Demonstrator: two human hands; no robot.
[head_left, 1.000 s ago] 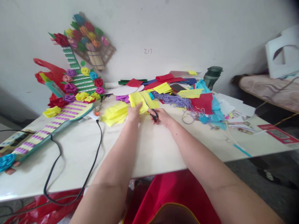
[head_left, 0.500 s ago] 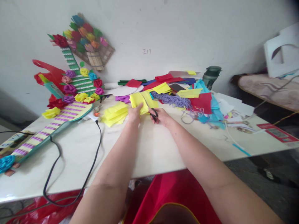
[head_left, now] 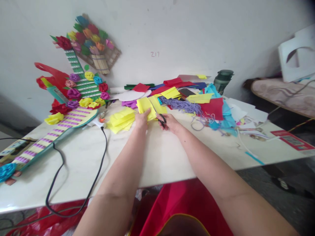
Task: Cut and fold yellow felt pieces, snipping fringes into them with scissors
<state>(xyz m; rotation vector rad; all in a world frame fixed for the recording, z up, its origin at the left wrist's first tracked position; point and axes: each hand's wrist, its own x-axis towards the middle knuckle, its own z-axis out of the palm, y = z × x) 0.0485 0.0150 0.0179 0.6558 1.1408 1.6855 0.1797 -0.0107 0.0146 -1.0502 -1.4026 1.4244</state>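
Observation:
My left hand pinches a yellow paper sheet and holds it up off the white table. My right hand grips black-handled scissors whose blades reach into the sheet's right side. A stack of cut yellow paper pieces lies just left of my left hand.
Red, blue, yellow and turquoise paper scraps and purple yarn crowd the far side. Paper-flower crafts lean on the wall at left. A black cable loops over the near left. A dark green bottle stands behind.

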